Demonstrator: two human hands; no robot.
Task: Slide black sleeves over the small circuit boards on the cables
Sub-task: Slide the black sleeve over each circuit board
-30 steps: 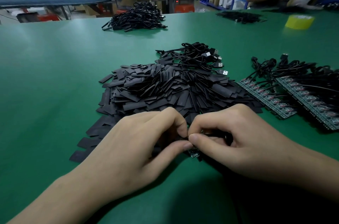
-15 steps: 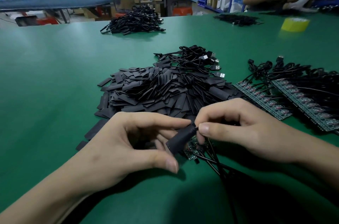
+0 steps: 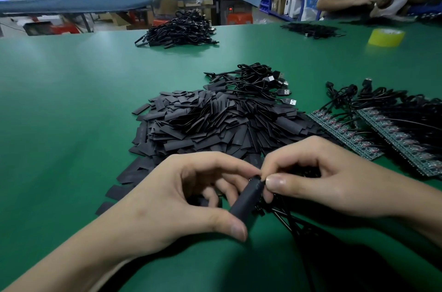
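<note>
A black sleeve (image 3: 247,198) lies between my two hands above the green table (image 3: 71,112). My left hand (image 3: 172,198) holds its lower end between thumb and fingers. My right hand (image 3: 318,177) pinches the upper end with thumb and forefinger, and black cables (image 3: 289,220) trail down from under it. The circuit board on this cable is hidden inside the sleeve or behind my fingers. A big heap of loose black sleeves (image 3: 215,122) sits just beyond my hands.
Rows of green circuit boards on cables (image 3: 373,131) lie at the right. USB cables (image 3: 260,83) lie behind the heap, another cable pile (image 3: 179,33) farther back. A yellow tape roll (image 3: 386,37) stands far right. A person works across the table.
My hands have drawn apart and lifted a little. The sleeve now covers the small green board that showed below it half a second ago.
</note>
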